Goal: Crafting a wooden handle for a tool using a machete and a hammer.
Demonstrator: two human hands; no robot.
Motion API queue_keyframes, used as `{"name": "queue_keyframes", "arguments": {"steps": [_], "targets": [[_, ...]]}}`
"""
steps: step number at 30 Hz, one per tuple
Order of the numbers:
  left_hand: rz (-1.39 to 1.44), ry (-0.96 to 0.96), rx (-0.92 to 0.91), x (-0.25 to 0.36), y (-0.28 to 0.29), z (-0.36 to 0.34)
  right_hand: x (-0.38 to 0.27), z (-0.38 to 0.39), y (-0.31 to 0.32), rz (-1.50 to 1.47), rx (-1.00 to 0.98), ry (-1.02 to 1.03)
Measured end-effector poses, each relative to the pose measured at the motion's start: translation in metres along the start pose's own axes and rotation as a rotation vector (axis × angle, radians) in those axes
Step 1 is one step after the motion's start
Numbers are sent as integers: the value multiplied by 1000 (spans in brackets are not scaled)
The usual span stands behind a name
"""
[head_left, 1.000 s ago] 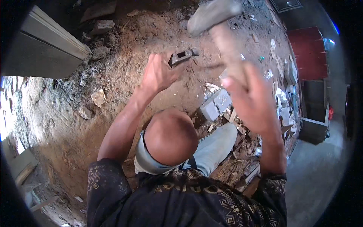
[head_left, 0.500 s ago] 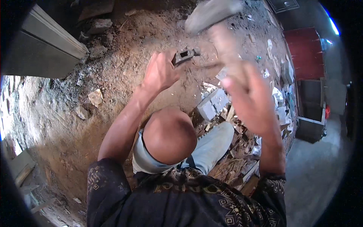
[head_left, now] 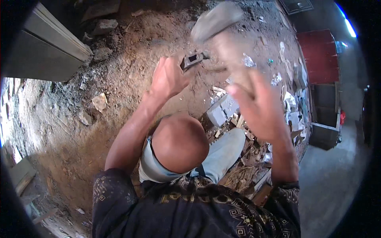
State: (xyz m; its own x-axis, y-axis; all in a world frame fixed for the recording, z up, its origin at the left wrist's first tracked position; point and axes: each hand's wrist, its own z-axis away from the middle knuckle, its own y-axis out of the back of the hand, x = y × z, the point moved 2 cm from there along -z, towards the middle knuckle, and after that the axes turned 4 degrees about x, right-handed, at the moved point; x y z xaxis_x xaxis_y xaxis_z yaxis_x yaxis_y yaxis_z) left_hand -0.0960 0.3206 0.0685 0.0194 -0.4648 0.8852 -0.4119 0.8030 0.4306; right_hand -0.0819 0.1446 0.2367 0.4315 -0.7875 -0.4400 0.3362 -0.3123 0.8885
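Observation:
My left hand (head_left: pixel 168 77) is closed on a dark metal piece (head_left: pixel 193 60) with a rectangular hole in its top and a narrow end pointing right. Most of what sits inside that fist is hidden. Across from it, my right hand (head_left: pixel 262 109) wraps round the wooden handle (head_left: pixel 232 51) of a mallet. The large pale grey mallet head (head_left: pixel 216 22) is raised beyond the metal piece, apart from it as far as I can see. Motion blurs the mallet and my right fingers. Below my hands is bare brown earth (head_left: pixel 135 67).
A broken white block (head_left: pixel 220 113) lies among wood chips (head_left: pixel 242 123) near my right knee. Stones (head_left: pixel 100 102) lie on the left, beside a grey panel (head_left: pixel 47 47). A red panel (head_left: pixel 319 55) and a dark frame (head_left: pixel 325 103) stand at the right.
The mallet head has shifted slightly to the left, and my right hand with it. My left hand and the metal piece have hardly moved.

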Motion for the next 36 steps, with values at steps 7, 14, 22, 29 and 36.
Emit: {"name": "queue_keyframes", "arguments": {"steps": [7, 14, 22, 29, 36], "targets": [[-57, 93, -74, 13, 3, -6, 8, 6, 0, -378, 330, 419], [-75, 127, -121, 22, 14, -7, 17, -5, -15, -93, -20, -97], [-16, -8, -22, 2, -3, -17, 23, 4, 26, -826, 102, 282], [22, 66, -135, -7, 5, -22, 29, -5, -30, -111, 31, -51], [-5, -155, -115, -10, 17, -34, 19, 12, -9, -432, 198, -133]]}}
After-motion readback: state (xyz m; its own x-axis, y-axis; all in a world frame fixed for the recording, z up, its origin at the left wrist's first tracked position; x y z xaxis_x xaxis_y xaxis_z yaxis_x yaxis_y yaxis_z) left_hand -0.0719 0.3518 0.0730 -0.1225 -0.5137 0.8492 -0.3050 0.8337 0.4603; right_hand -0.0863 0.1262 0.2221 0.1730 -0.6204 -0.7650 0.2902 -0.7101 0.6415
